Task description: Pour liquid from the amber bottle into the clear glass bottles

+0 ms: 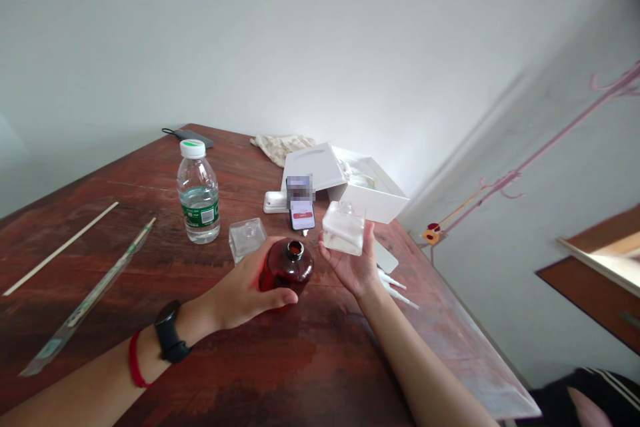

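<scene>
My left hand (245,290) is wrapped round a dark red glass bottle (287,265) that stands uncapped on the wooden table (300,360). My right hand (356,265) holds up a clear square glass bottle (343,228) just right of the red one. A second clear square bottle (247,237) stands on the table behind my left hand. A black watch and a red band sit on my left wrist.
A water bottle with a green label (199,192) stands at the left. A phone (301,215), an open white box (350,183), a cloth (280,145), white pipettes (395,287), a wooden stick (60,248) and a wrapped stick (95,293) lie about. The table's right edge is close.
</scene>
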### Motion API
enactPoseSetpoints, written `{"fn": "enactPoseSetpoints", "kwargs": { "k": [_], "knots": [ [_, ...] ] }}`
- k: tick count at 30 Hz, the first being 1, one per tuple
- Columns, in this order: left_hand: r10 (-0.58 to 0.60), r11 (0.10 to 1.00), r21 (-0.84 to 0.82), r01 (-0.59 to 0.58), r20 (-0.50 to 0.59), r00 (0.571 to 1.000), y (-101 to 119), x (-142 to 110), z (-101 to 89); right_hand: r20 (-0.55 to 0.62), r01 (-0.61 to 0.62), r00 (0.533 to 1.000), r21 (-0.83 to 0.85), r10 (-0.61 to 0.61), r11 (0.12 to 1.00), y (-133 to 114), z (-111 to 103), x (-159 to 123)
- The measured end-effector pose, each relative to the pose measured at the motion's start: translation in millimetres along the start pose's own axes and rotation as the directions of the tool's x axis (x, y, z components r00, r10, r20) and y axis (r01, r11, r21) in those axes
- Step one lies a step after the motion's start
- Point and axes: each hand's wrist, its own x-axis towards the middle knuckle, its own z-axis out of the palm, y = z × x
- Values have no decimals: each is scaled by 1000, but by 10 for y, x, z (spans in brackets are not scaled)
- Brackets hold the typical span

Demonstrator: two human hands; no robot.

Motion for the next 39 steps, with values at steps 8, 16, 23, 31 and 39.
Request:
{"fn": "enactPoseSetpoints", "kwargs": {
  "k": [8, 16, 23, 31, 39],
  "knots": [
    [-29, 994, -110, 17, -110, 993, -49, -12, 59, 43, -18, 999, -9, 18, 1000, -26, 5, -1],
    [-21, 996, -85, 9, -145, 989, -81, -20, 78, 38, -54, 998, 49, 53, 997, -45, -19, 31],
    [-42, 997, -77, 33, -121, 992, -76, -19, 87, 32, -12, 999, 23, 11, 1000, -10, 0, 14],
    [-59, 992, -116, 42, -143, 988, -73, 4, 71, 65, -40, 997, -20, 42, 999, -10, -95, 22],
    [-87, 993, -94, 72, -160, 983, -41, 18, 29, 75, -14, 997, -41, 17, 999, 36, -115, 11]
  ]
}}
